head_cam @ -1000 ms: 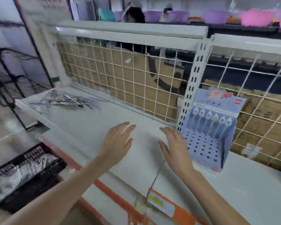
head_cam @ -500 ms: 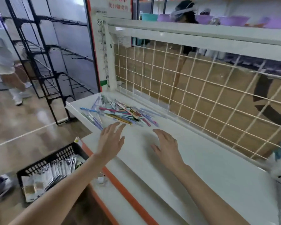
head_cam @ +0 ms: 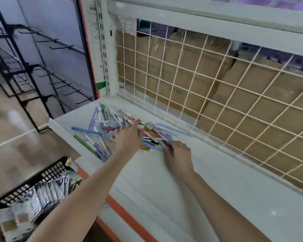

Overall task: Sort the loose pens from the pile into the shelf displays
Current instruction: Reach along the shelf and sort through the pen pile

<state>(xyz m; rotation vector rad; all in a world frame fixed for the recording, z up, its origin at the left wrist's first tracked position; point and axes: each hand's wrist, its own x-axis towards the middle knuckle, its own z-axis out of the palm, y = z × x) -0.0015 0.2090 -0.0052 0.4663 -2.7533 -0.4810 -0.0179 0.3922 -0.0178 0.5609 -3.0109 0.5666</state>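
Left hand (head_cam: 128, 137) flat on pens (head_cam: 105, 119), right hand (head_cam: 177, 151) pinching some: risk of rolling off shelf (head_cam: 164, 180) edge.

One pile of pens (head_cam: 112, 126) on the white shelf (head_cam: 164, 180), far too many and too tangled to count, dozens by the look of it! Two hands in there, left hand (head_cam: 128, 138) and right hand (head_cam: 179, 154). One black basket (head_cam: 47, 173) down on the floor.
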